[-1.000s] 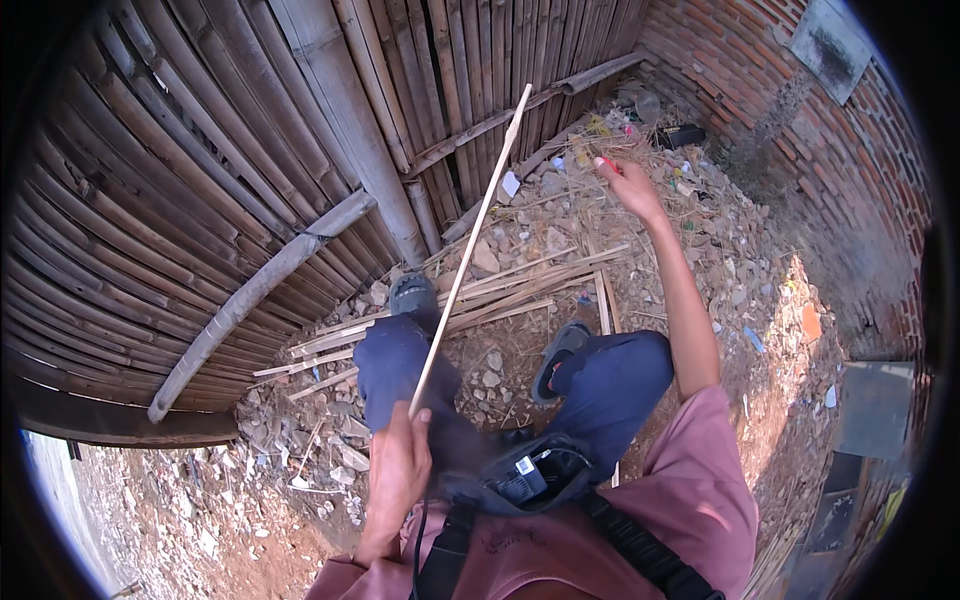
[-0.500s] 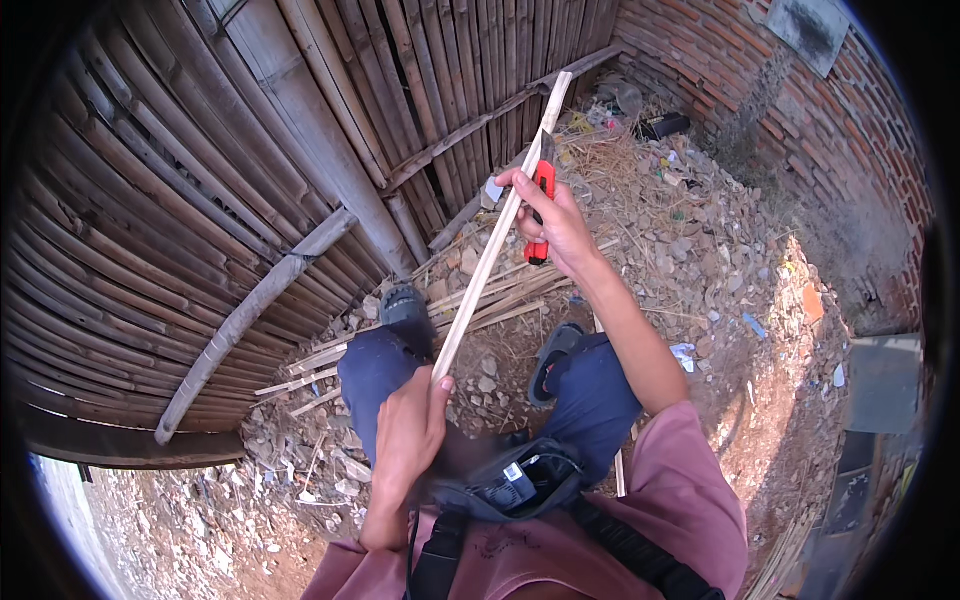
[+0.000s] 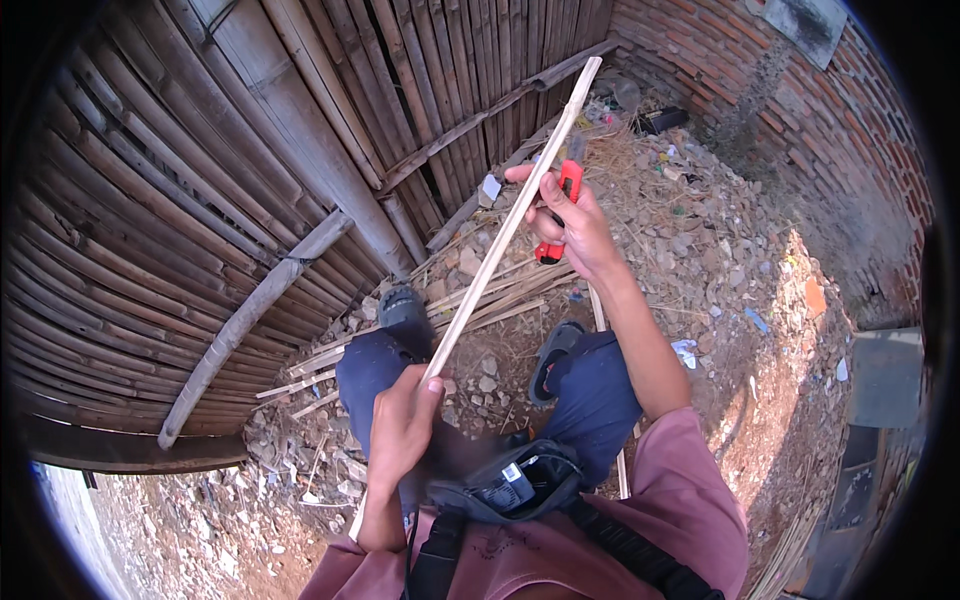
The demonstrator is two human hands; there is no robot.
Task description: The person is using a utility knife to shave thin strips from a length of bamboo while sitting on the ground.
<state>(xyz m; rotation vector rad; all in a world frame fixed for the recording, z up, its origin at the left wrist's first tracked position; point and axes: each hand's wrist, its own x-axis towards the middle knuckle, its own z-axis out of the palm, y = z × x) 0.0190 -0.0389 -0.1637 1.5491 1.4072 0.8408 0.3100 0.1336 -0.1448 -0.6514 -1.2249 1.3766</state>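
A long pale bamboo strip [image 3: 497, 240] slants from beside my lap up toward the far wall. Its lower part is gripped in my left hand [image 3: 403, 420], and a short length shows below that wrist. My right hand [image 3: 578, 225] is closed around a red utility knife [image 3: 570, 182] with a black grip; the blade end, partly blurred, points away from me beside the strip. My right thumb and fingers lie against the strip's upper half, with the index finger stretched out past it. Whether the blade touches the strip, I cannot tell.
More split bamboo strips [image 3: 500, 300] lie on the rubble by my feet. A bamboo fence [image 3: 180, 200] rises on the left, and a brick wall [image 3: 800, 130] stands at the far right. A dark open waist bag [image 3: 510, 480] sits at my lap.
The strip has slid down through toward me, its lower end now showing past my left wrist, and its top has shifted right. My right hand with the knife has moved slightly right and turned.
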